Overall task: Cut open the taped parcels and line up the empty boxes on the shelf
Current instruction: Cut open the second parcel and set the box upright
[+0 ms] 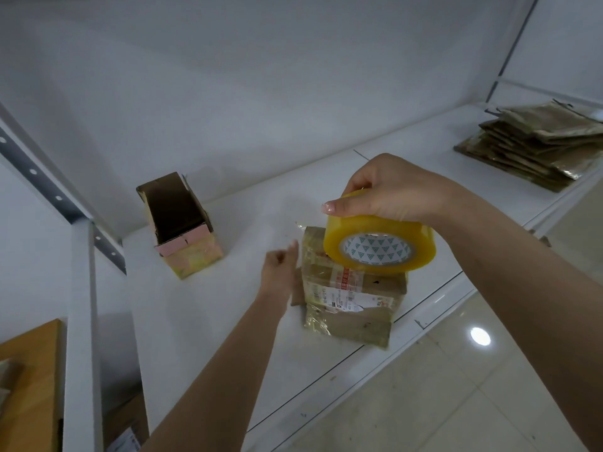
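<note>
Parcels (352, 288) sit stacked near the front edge of the white shelf (202, 314) — taped, not yet cut. Right hand (388, 194) grips a yellow tape roll (380, 246) from above, just over the top parcel; better set it aside first. Left hand (280, 269) rests at the stack's left side, fingers seemingly loosely curled and holding nothing. An opened box (182, 230) stands further back.

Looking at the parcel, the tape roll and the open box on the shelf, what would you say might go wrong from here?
1. The taped parcel sits near the shelf front edge, so pressure from the tape roll in the right hand might push it off.
2. The left hand only touches the parcel's side, so it may slide.
3. The open box stands tilted and could tip.
</note>
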{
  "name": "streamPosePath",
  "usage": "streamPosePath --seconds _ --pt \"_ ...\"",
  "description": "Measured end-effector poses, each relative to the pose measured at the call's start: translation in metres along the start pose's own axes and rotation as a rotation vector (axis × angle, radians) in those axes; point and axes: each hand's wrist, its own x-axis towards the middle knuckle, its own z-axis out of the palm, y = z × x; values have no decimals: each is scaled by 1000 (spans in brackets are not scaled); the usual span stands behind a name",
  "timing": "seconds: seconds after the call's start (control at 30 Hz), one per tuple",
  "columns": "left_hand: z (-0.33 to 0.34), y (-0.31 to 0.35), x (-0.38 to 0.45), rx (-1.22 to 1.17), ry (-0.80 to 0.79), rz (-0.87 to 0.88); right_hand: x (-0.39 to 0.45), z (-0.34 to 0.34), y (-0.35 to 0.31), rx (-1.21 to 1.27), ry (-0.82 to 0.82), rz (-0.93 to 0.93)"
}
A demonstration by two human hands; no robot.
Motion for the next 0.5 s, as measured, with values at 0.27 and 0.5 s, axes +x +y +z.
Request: streamPosePath --seconds 0.27,0.5 --pt "-7 55 -2 998 -498 862 -2 -15 4 -31 -150 -28" --pt "-3 47 3 1032 -524 902 -13 -13 48 311 -202 2"
